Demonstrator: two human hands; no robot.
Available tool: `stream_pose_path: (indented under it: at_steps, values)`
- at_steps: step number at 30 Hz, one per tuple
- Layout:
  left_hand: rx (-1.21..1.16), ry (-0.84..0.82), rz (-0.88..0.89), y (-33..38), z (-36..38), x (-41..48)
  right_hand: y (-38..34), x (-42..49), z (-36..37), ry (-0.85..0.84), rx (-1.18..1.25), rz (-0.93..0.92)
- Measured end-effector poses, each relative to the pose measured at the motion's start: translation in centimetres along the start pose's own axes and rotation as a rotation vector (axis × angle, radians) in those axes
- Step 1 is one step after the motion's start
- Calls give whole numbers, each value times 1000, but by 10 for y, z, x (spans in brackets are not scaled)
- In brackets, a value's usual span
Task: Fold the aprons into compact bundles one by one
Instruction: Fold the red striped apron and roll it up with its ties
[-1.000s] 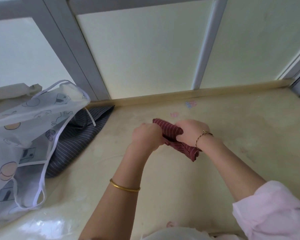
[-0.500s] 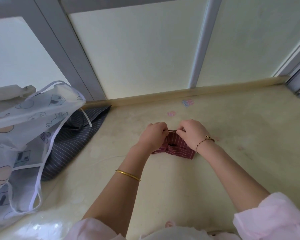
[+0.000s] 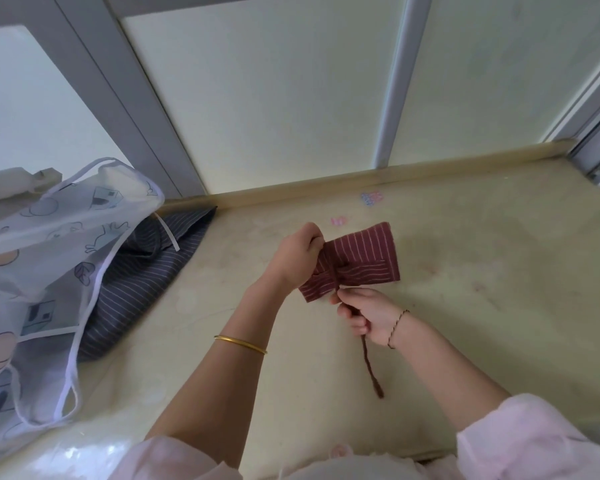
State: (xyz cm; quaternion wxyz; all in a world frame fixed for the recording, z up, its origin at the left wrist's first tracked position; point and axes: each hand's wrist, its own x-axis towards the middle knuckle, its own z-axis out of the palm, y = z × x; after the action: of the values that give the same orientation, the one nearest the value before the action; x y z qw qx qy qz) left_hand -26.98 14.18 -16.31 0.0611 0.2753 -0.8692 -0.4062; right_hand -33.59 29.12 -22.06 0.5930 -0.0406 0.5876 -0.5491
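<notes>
Red striped apron (image 3: 364, 259): folded into a small bundle, held just above the counter (image 3: 482, 306) between your hands. Left hand (image 3: 297, 254): fingers curled, gripping the bundle's left end. Right hand (image 3: 368, 315): clenched round the dark tie cord (image 3: 369, 367), just below the bundle; loose end trails toward you.

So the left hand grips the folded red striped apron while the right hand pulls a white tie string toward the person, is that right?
Not quite: the string in the right hand is dark brown, not white, as the head view shows. The left hand does grip the folded red striped apron.
</notes>
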Motion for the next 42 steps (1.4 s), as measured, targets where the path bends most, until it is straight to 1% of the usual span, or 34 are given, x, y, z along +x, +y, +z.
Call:
stream_pose_path:
  at_steps: [3, 4, 6, 7, 8, 10, 12, 13, 14, 15, 16, 17, 19, 21, 23, 25, 28, 29, 33, 34, 36, 37, 39, 42]
  values:
    - [-214, -50, 120, 5, -10, -11, -6, 7, -12, -15, 41, 14]
    - [-232, -66, 174, 6, -13, -15, -11, 8, -16, -14, 71, 3]
    - [-202, -70, 283, 5, -18, -23, -24, 6, -27, 43, 249, 3]
    - [-147, -52, 355, 5, -20, -26, -32, 4, -33, 87, 294, -26]
    - [-66, -31, 440, 3, -21, -28, -39, 1, -40, 128, 239, -73]
    - [107, -32, 608, -3, -19, -30, -50, 1, -50, 71, 51, -175]
    - [270, -75, 702, -17, -14, -32, -55, -1, -51, 1, -56, -134]
    - [366, -84, 713, -27, -9, -32, -55, 1, -50, 7, -157, -128]
    - [464, -85, 697, -38, -2, -34, -53, 0, -47, 39, -298, -144]
    - [545, -89, 642, -47, 3, -36, -49, 2, -44, 98, -480, -185]
    - [591, -113, 543, -52, 8, -39, -43, 4, -42, 154, -652, -237]
    - [607, -148, 429, -54, 11, -42, -37, 8, -39, 202, -802, -294]
    - [597, -265, 196, -50, 14, -44, -27, 13, -32, 292, -1002, -405]
    - [572, -366, 18, -42, 14, -43, -20, 18, -27, 378, -1204, -515]
    - [547, -399, -59, -37, 12, -43, -16, 19, -21, 382, -1373, -554]
    - [492, -375, -57, -33, 10, -42, -14, 21, -16, 333, -1439, -514]
    - [354, -214, 15, -27, 14, -40, -15, 20, -13, 270, -1455, -427]
    - [281, -186, 9, -26, 19, -39, -16, 20, -14, 258, -1466, -413]
    - [-204, -147, -229, -23, 38, -38, -16, 21, -12, 246, -1466, -403]
    - [-270, -141, -260, -23, 41, -39, -15, 21, -11, 249, -1457, -410]
    - [-329, -143, -266, -23, 44, -41, -14, 21, -11, 274, -1425, -424]
    - [-341, -137, -252, -22, 44, -42, -15, 21, -12, 293, -1377, -431]
    - [-295, -97, -193, -22, 47, -40, -19, 18, -14, 324, -1191, -442]
    - [-179, -36, -101, -23, 54, -37, -28, 10, -15, 281, -689, -393]
